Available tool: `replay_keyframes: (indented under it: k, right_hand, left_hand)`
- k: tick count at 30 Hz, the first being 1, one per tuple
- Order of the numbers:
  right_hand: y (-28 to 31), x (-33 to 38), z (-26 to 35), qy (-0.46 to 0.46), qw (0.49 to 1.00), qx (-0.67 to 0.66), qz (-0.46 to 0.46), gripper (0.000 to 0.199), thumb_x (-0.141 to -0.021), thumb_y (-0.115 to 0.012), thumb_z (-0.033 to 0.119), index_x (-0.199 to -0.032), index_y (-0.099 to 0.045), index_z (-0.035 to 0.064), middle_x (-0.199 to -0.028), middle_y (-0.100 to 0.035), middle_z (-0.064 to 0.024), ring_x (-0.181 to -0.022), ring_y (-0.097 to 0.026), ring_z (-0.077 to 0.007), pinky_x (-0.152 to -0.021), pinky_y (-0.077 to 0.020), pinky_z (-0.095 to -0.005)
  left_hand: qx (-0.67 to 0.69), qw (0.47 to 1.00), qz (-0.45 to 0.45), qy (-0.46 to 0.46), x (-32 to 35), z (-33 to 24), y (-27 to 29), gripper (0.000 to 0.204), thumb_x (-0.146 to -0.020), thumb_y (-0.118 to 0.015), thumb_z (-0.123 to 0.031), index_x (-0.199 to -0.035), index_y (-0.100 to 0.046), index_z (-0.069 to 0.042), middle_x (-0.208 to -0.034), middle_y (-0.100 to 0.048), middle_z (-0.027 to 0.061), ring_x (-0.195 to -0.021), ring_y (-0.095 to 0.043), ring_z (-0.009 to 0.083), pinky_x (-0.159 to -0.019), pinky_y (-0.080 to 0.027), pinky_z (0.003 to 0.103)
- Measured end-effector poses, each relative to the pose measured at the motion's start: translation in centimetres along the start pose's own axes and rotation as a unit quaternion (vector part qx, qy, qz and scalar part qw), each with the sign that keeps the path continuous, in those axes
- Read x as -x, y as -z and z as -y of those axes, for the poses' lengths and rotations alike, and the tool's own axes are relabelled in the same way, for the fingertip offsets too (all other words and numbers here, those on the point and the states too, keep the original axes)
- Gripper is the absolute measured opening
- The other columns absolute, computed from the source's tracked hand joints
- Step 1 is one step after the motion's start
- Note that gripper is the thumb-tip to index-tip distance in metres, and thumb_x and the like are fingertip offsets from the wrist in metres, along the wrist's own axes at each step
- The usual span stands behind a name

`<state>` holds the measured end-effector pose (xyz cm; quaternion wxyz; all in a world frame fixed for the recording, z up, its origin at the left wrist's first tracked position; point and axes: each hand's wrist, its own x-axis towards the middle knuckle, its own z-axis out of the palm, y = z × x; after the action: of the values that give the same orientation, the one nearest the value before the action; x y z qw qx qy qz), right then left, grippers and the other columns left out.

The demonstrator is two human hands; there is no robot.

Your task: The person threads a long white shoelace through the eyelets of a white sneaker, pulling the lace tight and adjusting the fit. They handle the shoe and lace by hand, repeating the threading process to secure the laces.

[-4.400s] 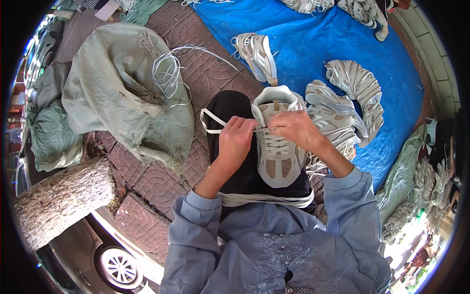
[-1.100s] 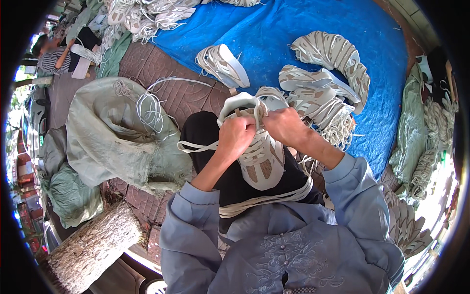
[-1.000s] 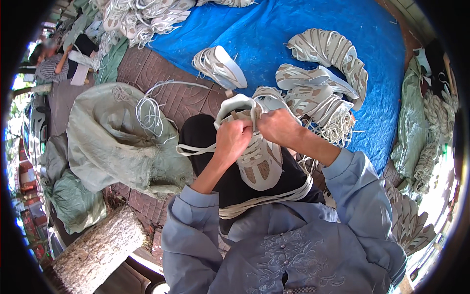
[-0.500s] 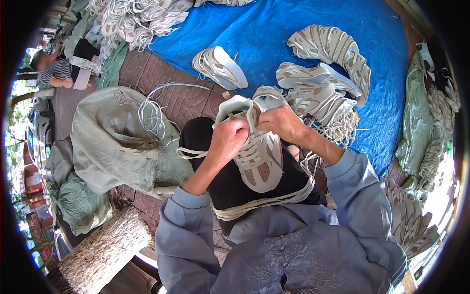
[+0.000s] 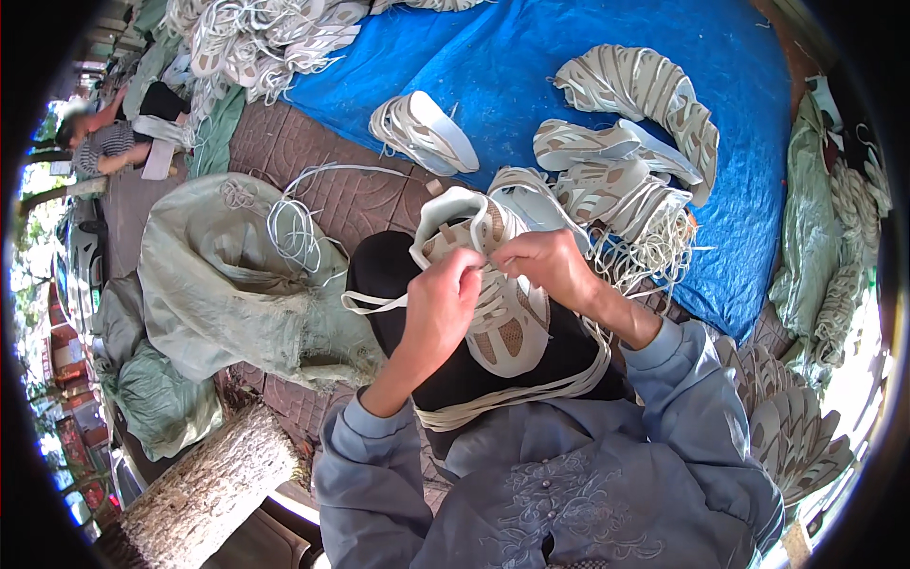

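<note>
A beige and white sneaker upper (image 5: 510, 343) rests on my black-clad lap, toe toward me and collar away from me. Over its lacing my left hand (image 5: 441, 302) is closed in a pinch, with white shoelace (image 5: 374, 305) trailing in a loop to its left. My right hand (image 5: 553, 272) pinches from the other side, its fingertips almost meeting the left ones. Lace seems to run between the two hands, though the fingers hide most of it. A bundle of pale laces (image 5: 517, 394) lies across my thighs.
Several sneaker uppers (image 5: 654, 90) lie in rows on a blue tarp (image 5: 408, 57) ahead, with a larger heap (image 5: 275, 38) at the far left. A pale sack (image 5: 209, 284) with loose white cord is at my left, beside a rough log (image 5: 209, 484). Another person (image 5: 104, 142) sits far left.
Both hands have come down from the shoe's collar edges and closer together over the lacing. The person at far left has shifted an arm.
</note>
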<state>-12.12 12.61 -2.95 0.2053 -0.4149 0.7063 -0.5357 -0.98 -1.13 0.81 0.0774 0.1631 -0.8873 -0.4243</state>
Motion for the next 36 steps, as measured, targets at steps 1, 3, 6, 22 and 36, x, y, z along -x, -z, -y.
replay_keyframes:
  k: [1, 3, 6, 22, 36]
  right_hand:
    - [-0.3, -0.4, 0.1, 0.137, 0.985, 0.099, -0.024, 0.016, -0.069, -0.065, 0.007, -0.084, -0.062, 0.0010, -0.061, -0.059, -0.0105, -0.049, -0.056, -0.0196, -0.047, -0.0438, -0.0286]
    - [-0.6, -0.7, 0.4, 0.090, 0.981, 0.173, 0.020, 0.035, -0.068, -0.065, 0.009, -0.101, -0.056, 0.0032, -0.063, -0.058, -0.0119, -0.054, -0.058, -0.0249, -0.051, -0.0459, -0.0322]
    - [-1.2, -1.2, 0.9, 0.065, 0.963, 0.248, 0.088, 0.051, -0.069, -0.063, 0.009, -0.116, -0.045, 0.0037, -0.062, -0.058, -0.0105, -0.054, -0.059, -0.0234, -0.049, -0.0458, -0.0316]
    - [-0.2, -1.1, -0.5, 0.132, 0.970, 0.201, 0.039, 0.008, -0.069, -0.061, 0.010, -0.073, -0.055, 0.0055, -0.066, -0.054, -0.0069, -0.060, -0.056, -0.0245, -0.054, -0.0461, -0.0327]
    - [-1.3, -1.6, -0.1, 0.136, 0.915, 0.372, 0.069, 0.007, -0.064, -0.057, 0.006, -0.064, -0.051, 0.0034, -0.063, -0.052, -0.0085, -0.054, -0.055, -0.0266, -0.049, -0.0459, -0.0336]
  left_hand:
    - [0.024, 0.999, 0.021, 0.024, 0.1, 0.1, 0.1, 0.010, -0.076, -0.056, -0.003, -0.086, -0.057, -0.005, -0.070, -0.060, 0.0132, -0.062, -0.060, 0.0241, -0.055, -0.046, 0.031]
    - [0.085, 0.988, 0.077, 0.100, -0.2, 0.6, 0.6, 0.013, -0.076, -0.056, -0.004, -0.089, -0.059, -0.005, -0.072, -0.061, 0.0122, -0.062, -0.060, 0.0190, -0.057, -0.046, 0.029]
    - [0.119, 0.978, 0.111, 0.131, -0.5, 1.2, 1.0, 0.016, -0.076, -0.057, -0.005, -0.091, -0.061, -0.004, -0.071, -0.062, 0.0105, -0.061, -0.058, 0.0125, -0.058, -0.046, 0.026]
    - [-0.001, 0.995, 0.025, 0.094, -1.3, 1.4, 0.9, 0.007, -0.076, -0.055, -0.009, -0.077, -0.061, -0.004, -0.068, -0.061, 0.0146, -0.062, -0.061, 0.0262, -0.057, -0.047, 0.032]
    - [-0.069, 0.993, 0.095, 0.027, -3.1, 1.8, -0.5, 0.010, -0.073, -0.053, -0.009, -0.077, -0.062, -0.006, -0.068, -0.059, 0.0164, -0.065, -0.058, 0.0332, -0.058, -0.046, 0.038]
